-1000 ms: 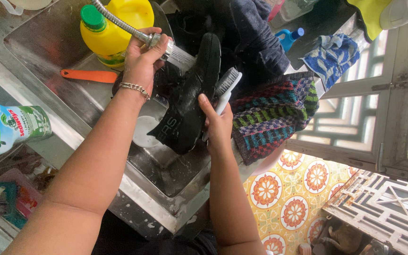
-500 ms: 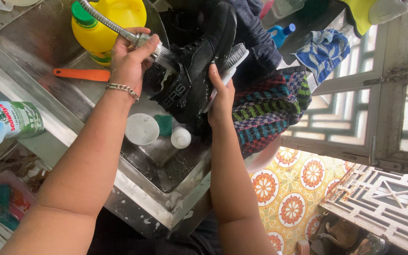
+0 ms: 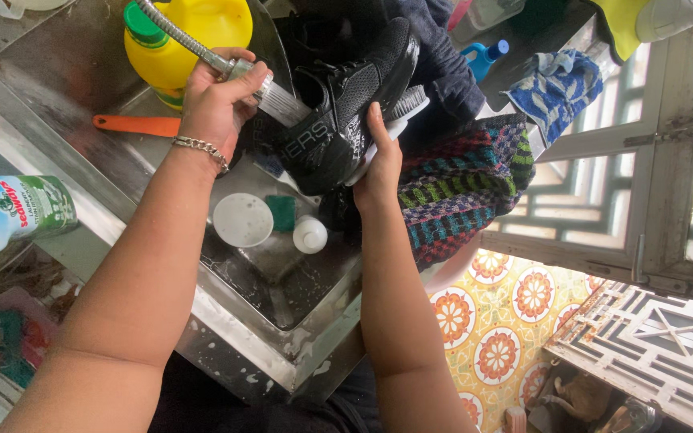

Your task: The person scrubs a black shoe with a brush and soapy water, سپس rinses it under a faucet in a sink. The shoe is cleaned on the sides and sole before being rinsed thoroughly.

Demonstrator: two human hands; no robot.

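Observation:
My left hand (image 3: 214, 100) grips the head of a flexible metal tap hose (image 3: 182, 42) and water sprays from it onto a black sneaker (image 3: 346, 104). My right hand (image 3: 380, 164) holds that sneaker up over the steel sink (image 3: 282, 297), heel toward the spray, together with a white scrubbing brush (image 3: 399, 108) pressed against the shoe's side. A metal bracelet is on my left wrist.
In the sink lie a white round lid (image 3: 242, 219), a small white cap (image 3: 310, 234), a green sponge (image 3: 282, 212) and an orange handle (image 3: 139, 124). A yellow jug (image 3: 194, 28) stands behind. A multicoloured towel (image 3: 463, 180) hangs at the right; a detergent bottle (image 3: 6, 212) is at left.
The sneaker has been lifted and turned from hanging toe-up in the basin to lying across, heel toward the spray. The lid, cap and sponge under it came into view.

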